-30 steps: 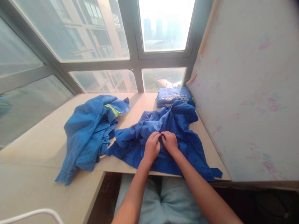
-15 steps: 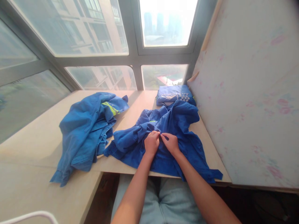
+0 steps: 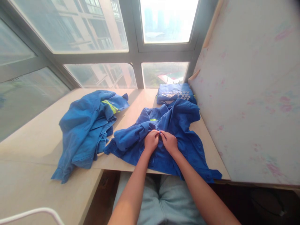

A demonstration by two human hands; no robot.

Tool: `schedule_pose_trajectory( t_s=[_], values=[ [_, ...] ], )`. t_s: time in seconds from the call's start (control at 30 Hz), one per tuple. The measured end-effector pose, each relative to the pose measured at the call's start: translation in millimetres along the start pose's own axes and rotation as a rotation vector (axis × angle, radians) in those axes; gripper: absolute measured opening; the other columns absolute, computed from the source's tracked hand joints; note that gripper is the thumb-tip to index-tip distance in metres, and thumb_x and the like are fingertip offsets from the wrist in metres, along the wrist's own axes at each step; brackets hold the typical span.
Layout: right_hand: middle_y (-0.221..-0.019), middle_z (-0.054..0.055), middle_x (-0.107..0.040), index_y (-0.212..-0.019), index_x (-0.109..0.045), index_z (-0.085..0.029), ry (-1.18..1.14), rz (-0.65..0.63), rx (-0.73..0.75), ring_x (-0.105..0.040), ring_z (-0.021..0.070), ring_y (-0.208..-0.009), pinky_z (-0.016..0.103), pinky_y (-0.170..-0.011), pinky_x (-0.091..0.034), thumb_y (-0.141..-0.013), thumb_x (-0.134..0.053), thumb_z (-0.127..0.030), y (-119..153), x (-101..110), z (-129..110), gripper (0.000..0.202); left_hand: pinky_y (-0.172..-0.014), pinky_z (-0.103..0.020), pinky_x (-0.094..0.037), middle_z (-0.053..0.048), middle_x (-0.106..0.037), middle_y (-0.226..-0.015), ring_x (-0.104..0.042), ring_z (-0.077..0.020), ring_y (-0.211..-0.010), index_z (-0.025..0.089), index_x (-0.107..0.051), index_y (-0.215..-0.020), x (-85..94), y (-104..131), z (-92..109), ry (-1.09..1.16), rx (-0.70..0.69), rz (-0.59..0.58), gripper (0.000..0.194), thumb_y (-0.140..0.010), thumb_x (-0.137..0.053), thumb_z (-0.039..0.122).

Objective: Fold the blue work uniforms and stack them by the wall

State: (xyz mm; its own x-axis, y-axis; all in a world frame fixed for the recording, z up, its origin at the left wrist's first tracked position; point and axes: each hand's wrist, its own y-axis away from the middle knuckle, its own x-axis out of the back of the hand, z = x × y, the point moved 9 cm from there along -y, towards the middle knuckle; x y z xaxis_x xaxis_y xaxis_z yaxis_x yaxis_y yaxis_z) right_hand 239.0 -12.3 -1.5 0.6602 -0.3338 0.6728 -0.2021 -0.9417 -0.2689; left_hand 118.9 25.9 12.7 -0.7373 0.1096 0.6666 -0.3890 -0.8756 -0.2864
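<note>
A dark blue jacket [image 3: 192, 140] lies spread on the wooden table in front of me, its collar toward the window and one sleeve out to the left. At its front opening, my left hand [image 3: 152, 140] pinches the cloth. Close beside it, my right hand [image 3: 169, 141] grips the same edge, fingertips nearly touching those of the left. Whatever small part lies between the fingertips is too small to make out. To the left, a lighter blue jacket [image 3: 82, 131] with a yellow-green stripe lies crumpled.
A folded blue garment [image 3: 174, 93] with pale printing sits at the back right of the table [image 3: 30, 125], against the window. A patterned wall [image 3: 253, 93] bounds the right side. A white curved bar [image 3: 35, 211] shows at the lower left.
The fingertips of my right hand have come closer to my left hand, and both now pinch at the jacket's front. The view has shifted slightly.
</note>
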Motion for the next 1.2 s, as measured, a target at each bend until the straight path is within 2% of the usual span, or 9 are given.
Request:
schedule_pose_trajectory(
  t_s=[0.2, 0.37, 0.57, 0.7, 0.77, 0.87, 1.0, 1.1, 1.2],
  values=[
    [-0.105, 0.006, -0.076, -0.103, -0.075, -0.022, 0.009, 0.052, -0.052, -0.070, 0.0208, -0.098, 0.029, -0.088, -0.051, -0.099, -0.045, -0.031, 0, 4, 3, 0.031, -0.085, -0.028, -0.051, -0.004, -0.071, -0.098, -0.065, -0.0173, -0.094, 0.020, -0.069, -0.099, -5.0, 4, 2, 0.008, -0.033, -0.041, 0.018, -0.093, -0.052, 0.018],
    [-0.105, 0.007, -0.075, -0.103, -0.075, -0.021, 0.072, 0.054, -0.098, -0.069, 0.0212, -0.097, 0.028, -0.085, -0.050, -0.098, -0.046, -0.030, -1, 5, 6, 0.031, -0.088, -0.030, -0.050, -0.005, -0.070, -0.101, -0.064, -0.0186, -0.097, 0.020, -0.068, -0.103, -4.6, 9, 6, -0.022, -0.033, -0.044, 0.019, -0.094, -0.051, 0.020],
    [-0.105, 0.011, -0.075, -0.104, -0.074, -0.019, 0.050, 0.142, -0.154, -0.070, 0.0231, -0.095, 0.030, -0.086, -0.050, -0.097, -0.042, -0.030, -2, 15, 10, 0.034, -0.088, -0.029, -0.051, -0.005, -0.070, -0.104, -0.064, -0.0173, -0.098, 0.021, -0.068, -0.107, 2.5, 25, 13, -0.026, -0.047, -0.069, 0.023, -0.094, -0.049, 0.017],
    [-0.102, 0.011, -0.076, -0.101, -0.074, -0.018, -0.046, 0.201, -0.142, -0.071, 0.0245, -0.093, 0.033, -0.085, -0.052, -0.095, -0.042, -0.034, -1, 26, 12, 0.036, -0.088, -0.028, -0.052, -0.005, -0.070, -0.106, -0.066, -0.0173, -0.099, 0.023, -0.069, -0.109, 15.0, 36, 6, -0.025, -0.008, -0.069, 0.025, -0.095, -0.048, 0.018],
    [-0.100, 0.011, -0.076, -0.099, -0.075, -0.019, -0.073, 0.226, -0.146, -0.071, 0.0249, -0.092, 0.033, -0.084, -0.053, -0.094, -0.043, -0.038, 2, 40, 19, 0.037, -0.085, -0.027, -0.052, -0.004, -0.071, -0.109, -0.067, -0.0174, -0.097, 0.024, -0.069, -0.110, 27.3, 42, -1, -0.062, 0.030, -0.054, 0.027, -0.096, -0.047, 0.019],
    [-0.099, 0.012, -0.076, -0.099, -0.076, -0.019, -0.040, 0.298, -0.199, -0.071, 0.0266, -0.092, 0.035, -0.084, -0.053, -0.093, -0.044, -0.045, 12, 78, 42, 0.041, -0.080, -0.027, -0.053, -0.003, -0.072, -0.109, -0.069, -0.0186, -0.094, 0.027, -0.070, -0.112, 53.7, 52, -10, -0.195, 0.064, -0.034, 0.030, -0.096, -0.046, 0.019],
    [-0.098, 0.013, -0.075, -0.098, -0.076, -0.019, 0.155, 0.327, -0.247, -0.069, 0.0276, -0.090, 0.037, -0.082, -0.052, -0.092, -0.045, -0.044, 21, 132, 63, 0.040, -0.081, -0.031, -0.052, -0.005, -0.072, -0.111, -0.067, -0.0214, -0.093, 0.028, -0.069, -0.115, 95.8, 63, -1, -0.376, 0.069, 0.063, 0.032, -0.095, -0.046, 0.018],
    [-0.101, 0.013, -0.072, -0.102, -0.073, -0.018, 0.328, 0.315, -0.113, -0.065, 0.0274, -0.094, 0.041, -0.088, -0.050, -0.091, -0.048, -0.033, 19, 151, 33, 0.032, -0.090, -0.035, -0.051, -0.006, -0.070, -0.112, -0.064, -0.0233, -0.100, 0.026, -0.068, -0.118, 106.0, 61, 27, -0.402, -0.005, 0.077, 0.036, -0.094, -0.044, 0.015],
    [-0.109, 0.013, -0.068, -0.111, -0.069, -0.019, 0.309, 0.340, 0.118, -0.060, 0.0274, -0.105, 0.042, -0.096, -0.046, -0.092, -0.047, -0.025, 13, 146, -27, 0.030, -0.100, -0.040, -0.047, -0.008, -0.067, -0.117, -0.060, -0.0249, -0.111, 0.025, -0.066, -0.121, 95.7, 50, 60, -0.352, -0.098, 0.048, 0.039, -0.091, -0.047, 0.012]
  ],
)
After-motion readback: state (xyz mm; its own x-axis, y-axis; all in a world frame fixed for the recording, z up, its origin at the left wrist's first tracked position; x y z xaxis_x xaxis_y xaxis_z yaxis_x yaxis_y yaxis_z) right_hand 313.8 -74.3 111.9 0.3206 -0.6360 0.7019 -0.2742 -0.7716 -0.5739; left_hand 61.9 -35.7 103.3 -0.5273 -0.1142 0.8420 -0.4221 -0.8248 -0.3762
